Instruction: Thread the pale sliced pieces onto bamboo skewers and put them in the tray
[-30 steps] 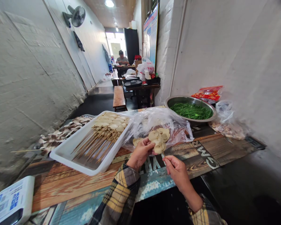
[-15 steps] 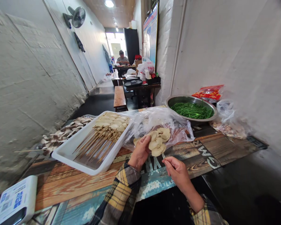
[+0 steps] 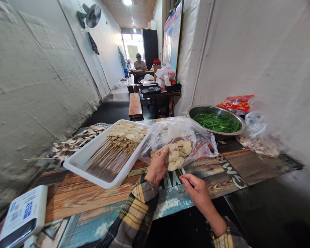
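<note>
My left hand [image 3: 157,165] is closed on pale round mushroom slices [image 3: 176,160] threaded on a thin bamboo skewer. My right hand [image 3: 195,189] pinches the skewer's lower end just below the slices. Both hands are over the near edge of the painted wooden table [image 3: 93,196]. Behind them lies a clear plastic bag [image 3: 193,137] with more slices inside. To the left, a white tray [image 3: 80,163] holds several finished skewers [image 3: 119,146].
A steel bowl of green stems [image 3: 217,120] stands at the back right, with a red packet [image 3: 236,103] and another plastic bag [image 3: 258,137] near the wall. Oyster mushrooms [image 3: 74,141] lie at the left. A white device [image 3: 23,215] is at the near left. A person sits far down the aisle.
The slices on the skewer have been pushed a little closer together between my hands. The view has shifted slightly to the left and down; the tray and bowl have not moved.
</note>
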`<state>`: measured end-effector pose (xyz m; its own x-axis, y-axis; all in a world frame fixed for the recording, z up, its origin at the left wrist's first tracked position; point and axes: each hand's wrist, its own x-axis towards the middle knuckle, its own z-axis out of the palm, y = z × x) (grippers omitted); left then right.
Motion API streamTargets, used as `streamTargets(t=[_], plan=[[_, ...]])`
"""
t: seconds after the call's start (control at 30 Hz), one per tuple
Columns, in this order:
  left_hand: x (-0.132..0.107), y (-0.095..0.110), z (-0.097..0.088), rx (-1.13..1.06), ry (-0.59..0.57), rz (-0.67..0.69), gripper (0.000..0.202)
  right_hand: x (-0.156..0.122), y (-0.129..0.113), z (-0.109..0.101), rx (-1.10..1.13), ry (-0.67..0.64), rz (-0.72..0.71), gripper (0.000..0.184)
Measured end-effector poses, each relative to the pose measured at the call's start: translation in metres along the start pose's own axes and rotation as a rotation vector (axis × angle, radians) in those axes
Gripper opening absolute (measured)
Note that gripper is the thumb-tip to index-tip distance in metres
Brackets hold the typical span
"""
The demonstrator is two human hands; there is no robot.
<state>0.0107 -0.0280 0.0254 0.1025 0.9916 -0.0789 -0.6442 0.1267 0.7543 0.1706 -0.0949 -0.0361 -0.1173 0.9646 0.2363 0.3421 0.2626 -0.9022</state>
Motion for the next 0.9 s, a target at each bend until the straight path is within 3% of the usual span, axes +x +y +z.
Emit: streamTargets(t=[0.5,0.9], plan=[[-0.002,-0.006,0.005,-0.001,0.076,0.011,0.036,0.001,-0.009,-0.002,-0.005,0.035,0.021,0.035],[-0.004,-0.011,0.008,0.041,0.057,-0.004,0.038,0.001,-0.008,-0.003,-0.014,0.059,0.017,0.039]])
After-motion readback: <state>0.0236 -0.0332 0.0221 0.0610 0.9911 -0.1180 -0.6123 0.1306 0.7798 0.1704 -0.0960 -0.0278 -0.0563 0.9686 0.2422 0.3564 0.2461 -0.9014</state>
